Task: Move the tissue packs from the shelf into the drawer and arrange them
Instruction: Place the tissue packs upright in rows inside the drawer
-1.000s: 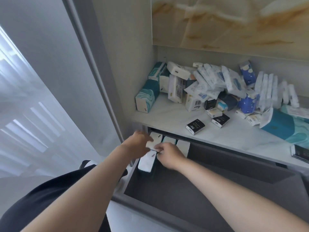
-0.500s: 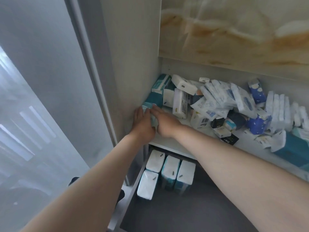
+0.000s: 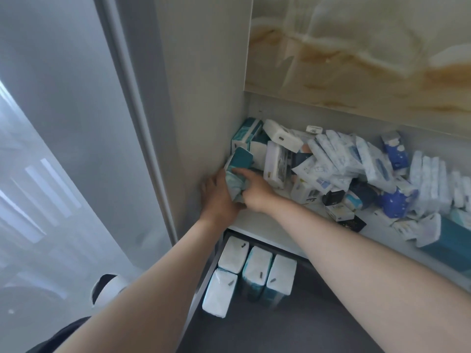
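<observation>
Both hands at the far-left corner of the white marble-look shelf (image 3: 265, 225), against the grey side wall (image 3: 204, 98). Left hand (image 3: 219, 197) and right hand (image 3: 256, 192) grasp one teal-and-white soft tissue pack (image 3: 237, 171) between them: left palm on its left side, right fingers over its top and right side. Pack tilted, its teal end pointing up and away; whether its lower end touches the shelf cannot be told.

Shelf contents: a loose heap running from the corner to the right edge of view. Far left, an upright teal-and-white tissue box (image 3: 246, 135). Beside it, white rectangular packs (image 3: 276, 164), one lying across the top. Middle: clear-wrapped flat white packs (image 3: 339, 154) leaning on one another. Right: dark-blue printed pocket packs (image 3: 393, 149) and a standing row of thin white packs (image 3: 430, 179). Near edge of the heap: small black boxes (image 3: 334, 197). Near right, a large teal pack (image 3: 453, 240), partly cut off.

Below the shelf, dark grey open drawer (image 3: 318, 314). Inside, at its far-left corner, four white-topped tissue packs (image 3: 256, 267) standing upright: three side by side, touching, in the far row; the fourth nearer, in front of the leftmost one. Rest of the drawer floor bare.
</observation>
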Demonstrator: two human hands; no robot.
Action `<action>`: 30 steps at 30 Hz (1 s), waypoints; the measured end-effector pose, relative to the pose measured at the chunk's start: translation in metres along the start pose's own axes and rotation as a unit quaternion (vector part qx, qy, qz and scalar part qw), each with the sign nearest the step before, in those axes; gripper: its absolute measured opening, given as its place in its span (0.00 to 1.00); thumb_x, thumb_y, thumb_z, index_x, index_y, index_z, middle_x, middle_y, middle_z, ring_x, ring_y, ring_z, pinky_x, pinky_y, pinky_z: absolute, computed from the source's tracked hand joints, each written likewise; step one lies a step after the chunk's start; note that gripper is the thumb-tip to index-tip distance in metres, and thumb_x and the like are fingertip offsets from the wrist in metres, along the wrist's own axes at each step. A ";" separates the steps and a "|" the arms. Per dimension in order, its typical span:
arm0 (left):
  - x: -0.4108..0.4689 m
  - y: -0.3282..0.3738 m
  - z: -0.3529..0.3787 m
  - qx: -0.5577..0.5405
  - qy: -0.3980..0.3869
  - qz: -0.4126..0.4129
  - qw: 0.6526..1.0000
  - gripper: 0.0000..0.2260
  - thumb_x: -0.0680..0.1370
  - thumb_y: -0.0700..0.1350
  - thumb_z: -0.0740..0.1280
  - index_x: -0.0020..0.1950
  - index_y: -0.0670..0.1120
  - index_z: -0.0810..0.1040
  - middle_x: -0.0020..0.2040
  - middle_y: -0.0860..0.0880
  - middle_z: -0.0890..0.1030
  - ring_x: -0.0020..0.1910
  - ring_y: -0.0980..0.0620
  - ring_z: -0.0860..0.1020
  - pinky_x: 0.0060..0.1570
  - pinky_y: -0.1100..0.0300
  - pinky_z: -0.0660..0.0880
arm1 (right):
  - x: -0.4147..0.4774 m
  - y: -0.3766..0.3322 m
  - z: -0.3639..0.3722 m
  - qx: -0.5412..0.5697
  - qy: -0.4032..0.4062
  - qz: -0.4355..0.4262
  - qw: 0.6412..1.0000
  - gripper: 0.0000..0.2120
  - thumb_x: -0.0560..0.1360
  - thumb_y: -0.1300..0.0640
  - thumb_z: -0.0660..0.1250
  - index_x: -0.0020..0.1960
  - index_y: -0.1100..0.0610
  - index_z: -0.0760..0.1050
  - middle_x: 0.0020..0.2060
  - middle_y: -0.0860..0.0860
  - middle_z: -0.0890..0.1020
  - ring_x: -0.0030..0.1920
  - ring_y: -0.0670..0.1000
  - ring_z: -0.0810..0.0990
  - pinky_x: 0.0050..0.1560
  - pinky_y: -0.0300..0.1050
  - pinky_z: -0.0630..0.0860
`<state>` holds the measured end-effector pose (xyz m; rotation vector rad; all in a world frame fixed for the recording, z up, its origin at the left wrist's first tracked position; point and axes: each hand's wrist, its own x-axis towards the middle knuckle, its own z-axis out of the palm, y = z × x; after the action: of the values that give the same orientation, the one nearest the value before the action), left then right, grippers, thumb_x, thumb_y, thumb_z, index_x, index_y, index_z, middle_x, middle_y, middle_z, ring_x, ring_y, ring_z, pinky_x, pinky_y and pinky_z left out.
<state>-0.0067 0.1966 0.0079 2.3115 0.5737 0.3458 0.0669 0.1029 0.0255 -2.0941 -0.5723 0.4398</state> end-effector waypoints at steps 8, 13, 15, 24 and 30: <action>-0.030 0.015 -0.020 -0.108 0.018 -0.028 0.994 0.23 0.69 0.48 0.73 0.62 0.52 0.71 0.55 0.50 0.70 0.52 0.49 0.76 0.49 0.57 0.73 | -0.047 0.003 -0.018 0.060 -0.005 0.004 0.998 0.39 0.75 0.71 0.64 0.80 0.51 0.54 0.76 0.52 0.63 0.73 0.55 0.68 0.72 0.55 0.68; -0.060 0.042 -0.038 -0.089 -0.015 -0.045 0.995 0.25 0.67 0.58 0.73 0.58 0.51 0.70 0.53 0.49 0.75 0.44 0.53 0.78 0.38 0.60 0.73 | -0.096 0.007 -0.022 0.033 -0.026 -0.002 0.999 0.54 0.63 0.53 0.82 0.80 0.47 0.54 0.76 0.47 0.63 0.73 0.48 0.66 0.70 0.41 0.64; -0.076 0.050 -0.042 -0.081 -0.026 -0.042 0.995 0.25 0.66 0.60 0.74 0.54 0.49 0.69 0.48 0.51 0.77 0.42 0.55 0.78 0.33 0.60 0.73 | -0.119 0.006 -0.021 0.061 -0.026 0.000 0.998 0.57 0.59 0.45 0.82 0.79 0.41 0.52 0.73 0.42 0.67 0.70 0.45 0.70 0.70 0.45 0.69; -0.130 0.062 -0.067 -0.118 -0.218 -0.030 0.968 0.13 0.78 0.55 0.67 0.57 0.49 0.74 0.51 0.48 0.81 0.43 0.50 0.80 0.40 0.59 0.73 | -0.204 0.002 -0.035 0.082 0.077 0.063 0.992 0.31 0.66 0.47 0.77 0.65 0.42 0.69 0.53 0.41 0.80 0.52 0.45 0.80 0.52 0.44 0.80; -0.143 0.039 -0.066 -0.057 -0.297 0.004 0.953 0.12 0.73 0.35 0.58 0.49 0.44 0.79 0.47 0.49 0.81 0.46 0.50 0.77 0.44 0.64 0.74 | -0.244 0.003 -0.055 0.041 -0.043 0.144 0.988 0.14 0.66 0.50 0.73 0.51 0.51 0.77 0.47 0.49 0.83 0.50 0.50 0.82 0.48 0.46 0.78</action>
<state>-0.1449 0.1394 0.0702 2.1535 0.2327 -0.3054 -0.1068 -0.0699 0.0758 -2.0928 -0.2953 0.7092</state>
